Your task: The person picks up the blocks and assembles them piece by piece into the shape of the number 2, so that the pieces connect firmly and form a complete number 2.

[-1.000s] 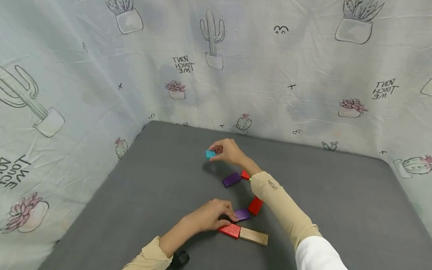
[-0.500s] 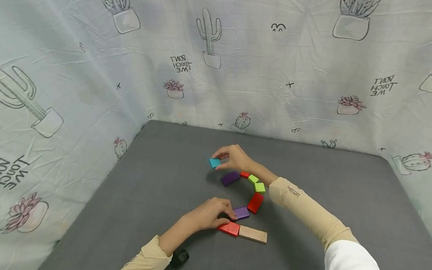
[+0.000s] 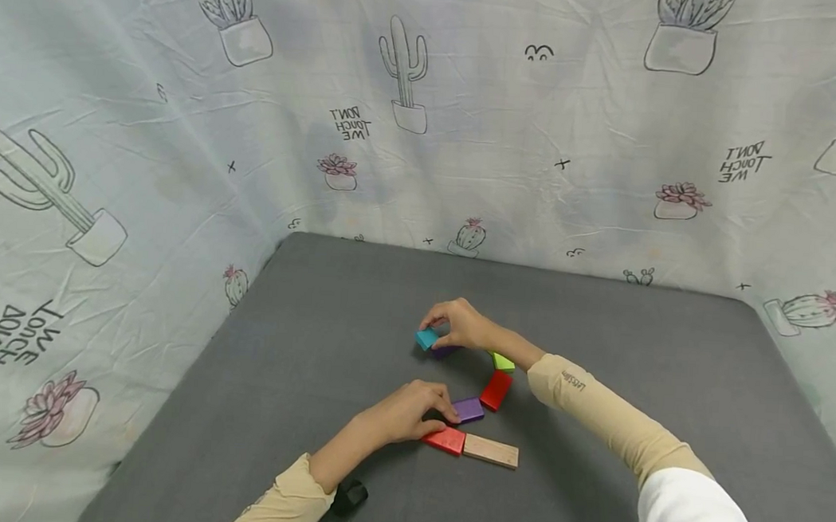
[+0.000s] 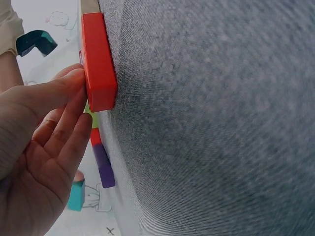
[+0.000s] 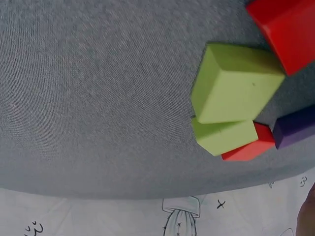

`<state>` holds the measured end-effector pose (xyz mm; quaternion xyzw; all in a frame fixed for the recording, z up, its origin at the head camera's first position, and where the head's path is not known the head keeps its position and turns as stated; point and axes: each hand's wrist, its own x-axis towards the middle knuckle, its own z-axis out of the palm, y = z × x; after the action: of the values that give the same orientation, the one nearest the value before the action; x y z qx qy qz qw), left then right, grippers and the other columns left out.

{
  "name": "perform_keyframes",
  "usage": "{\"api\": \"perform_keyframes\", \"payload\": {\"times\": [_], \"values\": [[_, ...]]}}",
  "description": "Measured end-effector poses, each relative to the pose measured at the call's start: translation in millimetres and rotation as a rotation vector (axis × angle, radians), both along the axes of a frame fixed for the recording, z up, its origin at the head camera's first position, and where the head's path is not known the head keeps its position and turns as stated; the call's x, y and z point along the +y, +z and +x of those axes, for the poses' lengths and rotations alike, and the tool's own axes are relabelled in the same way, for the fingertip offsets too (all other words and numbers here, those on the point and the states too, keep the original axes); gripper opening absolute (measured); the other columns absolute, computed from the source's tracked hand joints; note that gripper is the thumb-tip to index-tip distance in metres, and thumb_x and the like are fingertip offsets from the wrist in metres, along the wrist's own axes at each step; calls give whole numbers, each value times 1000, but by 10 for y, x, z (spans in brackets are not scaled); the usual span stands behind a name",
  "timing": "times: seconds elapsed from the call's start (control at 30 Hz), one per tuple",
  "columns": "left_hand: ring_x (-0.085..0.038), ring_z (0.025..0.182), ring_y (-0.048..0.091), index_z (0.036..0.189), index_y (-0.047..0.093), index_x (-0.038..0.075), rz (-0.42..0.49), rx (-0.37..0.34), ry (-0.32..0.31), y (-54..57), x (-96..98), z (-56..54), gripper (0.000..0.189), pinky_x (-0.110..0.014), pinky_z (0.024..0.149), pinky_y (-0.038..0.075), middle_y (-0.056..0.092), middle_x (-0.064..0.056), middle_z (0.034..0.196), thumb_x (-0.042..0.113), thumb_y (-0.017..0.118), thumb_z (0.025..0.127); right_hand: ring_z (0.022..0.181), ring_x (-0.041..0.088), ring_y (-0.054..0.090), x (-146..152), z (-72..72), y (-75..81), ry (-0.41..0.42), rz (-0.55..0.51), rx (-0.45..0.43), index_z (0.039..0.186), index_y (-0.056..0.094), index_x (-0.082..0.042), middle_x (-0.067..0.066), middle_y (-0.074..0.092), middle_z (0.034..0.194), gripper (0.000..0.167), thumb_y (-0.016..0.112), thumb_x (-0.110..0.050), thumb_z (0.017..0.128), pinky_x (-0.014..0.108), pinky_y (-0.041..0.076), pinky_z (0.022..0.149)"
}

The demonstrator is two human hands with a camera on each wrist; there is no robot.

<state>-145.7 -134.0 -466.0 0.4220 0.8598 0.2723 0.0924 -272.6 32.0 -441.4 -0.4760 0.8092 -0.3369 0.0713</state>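
My right hand (image 3: pixel 463 324) pinches a blue block (image 3: pixel 426 339) between thumb and fingers, at the left end of a curved row of blocks. In the head view the blue block overlaps the left end of a dark purple block (image 3: pixel 447 351). Nearer to me, my left hand (image 3: pixel 403 412) rests with its thumb at a red block (image 3: pixel 448 440) and its index finger by a lighter purple block (image 3: pixel 469 410). In the left wrist view its other fingers reach out fairly straight. A plain wooden block (image 3: pixel 491 451) lies end to end with that red block.
The curve continues through another red block (image 3: pixel 496 390) and two green blocks (image 5: pixel 236 88), partly behind my right wrist in the head view. A small red block (image 5: pixel 250 146) follows them. A black object (image 3: pixel 351 496) lies beside my left forearm. Printed cloth walls enclose the grey table (image 3: pixel 640 386).
My right hand has brought the blue block toward me, lower and slightly to the right, to the dark purple block. My left hand has stayed in place.
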Motion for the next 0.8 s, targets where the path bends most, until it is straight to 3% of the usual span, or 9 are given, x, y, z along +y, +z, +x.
{"api": "perform_keyframes", "payload": {"times": [0.27, 0.8], "values": [[-7, 95, 61, 105, 76, 11, 1, 3, 0, -29, 7, -6, 19, -19, 84, 47, 65, 4, 97, 14, 73, 86, 104, 25, 61, 52, 4, -58, 75, 107, 111, 98, 74, -6, 7, 69, 103, 27, 82, -5, 73, 37, 49, 90], [-7, 96, 61, 105, 76, 11, 0, 1, -2, -26, 17, -18, 19, -21, 86, 47, 65, 3, 97, 16, 73, 86, 107, 22, 57, 49, 70, -47, 156, 184, 57, 100, 74, -6, 5, 67, 106, 26, 79, -1, 75, 33, 49, 89]]}}
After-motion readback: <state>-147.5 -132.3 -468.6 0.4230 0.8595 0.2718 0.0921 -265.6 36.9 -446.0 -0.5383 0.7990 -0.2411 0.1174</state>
